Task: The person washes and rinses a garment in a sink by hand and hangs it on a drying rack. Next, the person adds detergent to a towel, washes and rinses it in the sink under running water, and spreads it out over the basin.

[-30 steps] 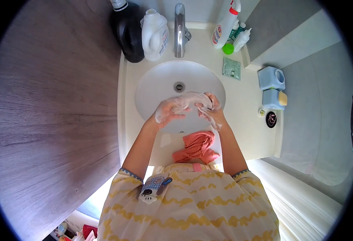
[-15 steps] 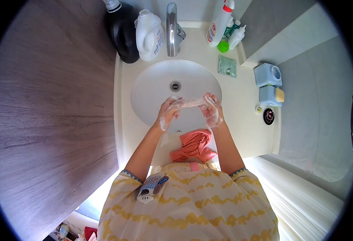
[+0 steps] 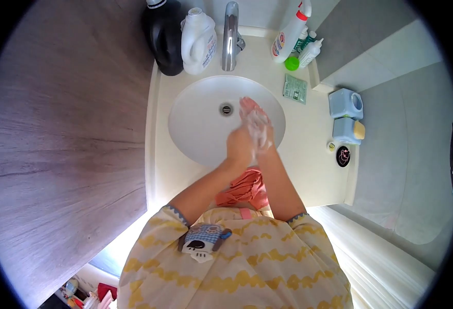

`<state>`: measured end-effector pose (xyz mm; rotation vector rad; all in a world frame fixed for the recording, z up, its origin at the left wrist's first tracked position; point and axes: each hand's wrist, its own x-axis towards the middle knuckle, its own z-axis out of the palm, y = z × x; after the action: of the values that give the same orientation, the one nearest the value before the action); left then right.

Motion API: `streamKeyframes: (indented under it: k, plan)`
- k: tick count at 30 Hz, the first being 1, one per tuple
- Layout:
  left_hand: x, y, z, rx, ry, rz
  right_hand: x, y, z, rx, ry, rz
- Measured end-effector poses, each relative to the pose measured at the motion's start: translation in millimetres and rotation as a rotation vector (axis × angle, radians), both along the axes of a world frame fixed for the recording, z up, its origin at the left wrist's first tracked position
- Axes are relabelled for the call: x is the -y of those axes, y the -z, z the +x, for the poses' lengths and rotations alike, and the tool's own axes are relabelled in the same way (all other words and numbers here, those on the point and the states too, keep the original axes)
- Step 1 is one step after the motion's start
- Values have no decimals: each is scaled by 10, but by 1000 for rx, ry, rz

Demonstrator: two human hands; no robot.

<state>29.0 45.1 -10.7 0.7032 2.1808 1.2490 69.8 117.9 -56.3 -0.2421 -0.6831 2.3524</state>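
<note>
My left hand is blurred by motion, its fingers curled against my right hand above the front part of the sink basin. Thick white suds cover my right hand, whose fingertips point toward the faucet. A thin, wet, whitish cloth appears pressed between the two hands; foam and fingers hide most of it. On the counter's front edge, below my forearms, lies a crumpled coral-pink cloth.
Behind the basin stands a chrome faucet. Black and white jugs are at back left. A spray bottle and a green packet sit at back right. Blue containers line the right wall.
The whitish cloth was stretched between my separated hands. My left hand has moved right, bringing both hands together and bunching the cloth between them. The view has shifted slightly.
</note>
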Motion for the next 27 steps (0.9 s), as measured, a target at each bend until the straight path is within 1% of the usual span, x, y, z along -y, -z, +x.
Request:
streamKeyframes:
  k: [1, 2, 3, 5, 6, 7, 8, 9, 10, 12, 13, 14, 17, 19, 20, 21, 22, 24, 25, 26, 27]
  plan:
    - [18, 37, 77, -137, 50, 28, -114, 18, -33, 12, -51, -66]
    - [44, 74, 121, -274, 100, 52, -82, 57, -1, 72, -27, -58]
    - [-8, -32, -6, -240, 113, -10, -3, -41, 16, 130, -4, -46]
    - [-150, 210, -380, -266, 115, -40, 161, -265, 41, 247, 38, -12]
    - [-179, 292, -475, -279, 118, -55, 240, -345, 28, 260, 57, 7]
    - [-195, 169, -470, -258, 80, -56, 306, -417, 2, 272, 75, 29]
    - [-162, 138, -343, -241, 53, 23, 332, -446, -24, 282, 96, 49]
    - [-91, 115, -116, -224, 29, 98, 83, 49, 58, 31, 66, 284]
    - [-65, 98, 20, -208, 5, 172, -62, 33, 90, 59, 8, 281]
    - [-97, 59, 86, -235, 72, 73, -196, -53, 117, 120, -110, 272]
    - [-143, 114, 9, -231, 87, 49, -174, -117, 132, 147, -117, 250]
    - [-216, 206, -114, -223, 82, 23, -73, -173, 145, 184, -103, 239]
    - [-488, 544, -410, -87, -20, 20, 295, -366, 89, 314, 28, 191]
    - [-422, 351, -56, -293, -129, 109, 209, -215, 54, 330, 76, 442]
    - [-330, 222, 45, -307, -114, 151, 156, -135, 44, 414, 81, 551]
    - [-237, 88, 143, -320, -99, 194, 64, -99, 28, 505, 63, 580]
    - [-207, 78, 33, -319, -69, 173, 78, -45, 9, 591, 75, 625]
    - [-316, 126, -304, -300, -18, 144, 185, -262, -15, 406, 39, 196]
    - [-443, 137, -475, -22, -128, 109, 219, -366, -37, 308, 20, -16]
    - [-432, 147, -448, -64, -169, 125, 163, -398, -69, 306, 14, 345]
    - [-386, 154, -379, -109, -209, 139, 108, -431, -102, 302, 78, 723]
